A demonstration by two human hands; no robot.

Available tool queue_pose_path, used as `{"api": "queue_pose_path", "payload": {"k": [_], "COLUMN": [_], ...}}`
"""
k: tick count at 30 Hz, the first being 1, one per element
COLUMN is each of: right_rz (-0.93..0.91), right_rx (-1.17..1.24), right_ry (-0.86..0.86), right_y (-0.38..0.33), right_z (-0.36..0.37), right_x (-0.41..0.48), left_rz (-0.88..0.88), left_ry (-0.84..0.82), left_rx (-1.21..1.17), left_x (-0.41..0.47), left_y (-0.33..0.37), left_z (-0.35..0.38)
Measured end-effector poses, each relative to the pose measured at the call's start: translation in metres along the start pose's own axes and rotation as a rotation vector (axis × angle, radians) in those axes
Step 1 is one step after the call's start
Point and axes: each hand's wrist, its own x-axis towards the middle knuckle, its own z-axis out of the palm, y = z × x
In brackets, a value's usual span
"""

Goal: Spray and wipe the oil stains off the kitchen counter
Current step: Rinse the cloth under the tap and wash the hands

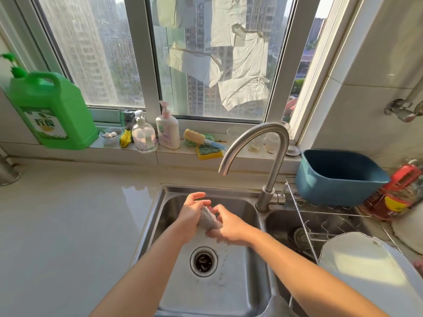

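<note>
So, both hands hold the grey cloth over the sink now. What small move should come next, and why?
Probably give the grey cloth one more squeeze, then carry it left to the counter. Left hand and right hand both grip it above the sink, droplets show below, and the faucet seems not to be running.

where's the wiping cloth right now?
The grey cloth is held between the left hand and right hand over the left sink basin, below the faucet.

Brushed steel sink (231,291); glossy counter (68,225); rough cloth (208,216).
</note>
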Motion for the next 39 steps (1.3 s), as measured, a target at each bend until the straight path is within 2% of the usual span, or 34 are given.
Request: {"api": "queue_pose_path", "payload": {"k": [5, 9, 12, 14, 17, 19, 25, 29, 32, 33, 36, 39], "right_rz": [-0.036, -0.031, 0.012, 0.027, 0.037, 0.022, -0.019, -0.055, 0.001, 0.029, 0.030, -0.097], "right_rx": [0.088, 0.162, 0.301, 0.339, 0.221, 0.172, 0.147, 0.115, 0.090, 0.189, 0.520, 0.596], "right_ry": [0.030, 0.079, 0.051, 0.049, 0.147, 0.186, 0.384, 0.443, 0.546, 0.514, 0.232, 0.138], "right_y": [0.019, 0.023, 0.019, 0.017, 0.012, 0.006, 0.001, -0.007, -0.020, -0.027, -0.041, -0.039], "right_z": [-0.047, -0.070, -0.086, -0.093, -0.102, -0.109, -0.124, -0.124, -0.124, -0.123, -0.119, -0.121], "right_x": [-0.012, -0.031, -0.045, -0.052, -0.059, -0.064, -0.071, -0.076, -0.074, -0.075, -0.078, -0.081], "left_rz": [-0.110, -0.122, 0.125, 0.321, 0.457, 0.511, 0.458, 0.409, 0.411, 0.413, 0.406, 0.272], "left_ry": [-0.309, -0.403, -0.313, -0.313, -0.388, -0.383, -0.346, -0.318, -0.292, -0.284, -0.269, -0.377], "left_rx": [0.101, 0.243, 0.607, 0.751, 0.807, 0.821, 0.753, 0.655, 0.539, 0.473, 0.334, 0.180], "left_x": [-0.005, -0.012, -0.011, -0.014, -0.022, -0.028, -0.035, -0.036, -0.039, -0.041, -0.045, -0.048], "left_y": [0.004, 0.016, 0.026, 0.033, 0.044, 0.051, 0.068, 0.078, 0.083, 0.085, 0.092, 0.103], "left_z": [0.000, 0.018, 0.033, 0.045, 0.057, 0.060, 0.062, 0.064, 0.072, 0.075, 0.082, 0.082]}}
